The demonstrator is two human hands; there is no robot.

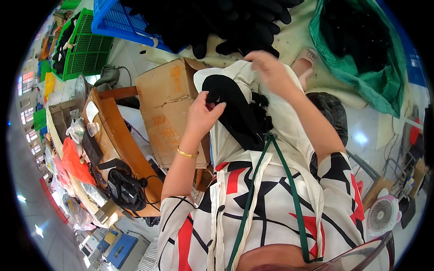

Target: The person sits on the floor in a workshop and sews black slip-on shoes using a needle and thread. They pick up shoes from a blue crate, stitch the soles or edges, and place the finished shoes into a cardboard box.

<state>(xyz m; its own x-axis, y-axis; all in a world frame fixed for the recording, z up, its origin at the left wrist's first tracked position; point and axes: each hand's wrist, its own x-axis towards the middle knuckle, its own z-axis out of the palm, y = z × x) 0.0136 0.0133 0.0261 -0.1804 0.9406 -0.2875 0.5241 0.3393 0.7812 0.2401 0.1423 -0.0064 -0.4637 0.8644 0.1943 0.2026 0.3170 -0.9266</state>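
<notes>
My left hand pinches the edge of a long black fabric piece, sock- or glove-like, between thumb and fingers. The piece lies over the white cloth on my lap. Small dark bunched bits sit beside its right edge. Raised at the far side of the lap is my right hand, away from the black piece. Its fingers are smeared by motion, so I cannot tell whether they hold anything. A green cord runs down from my neck to a small item at the black piece's near end, too small to name.
Beyond my lap lies a heap of black fabric pieces beside a blue crate. A green bag of black pieces stands far right. To the left are a cardboard box, a wooden table and a green crate.
</notes>
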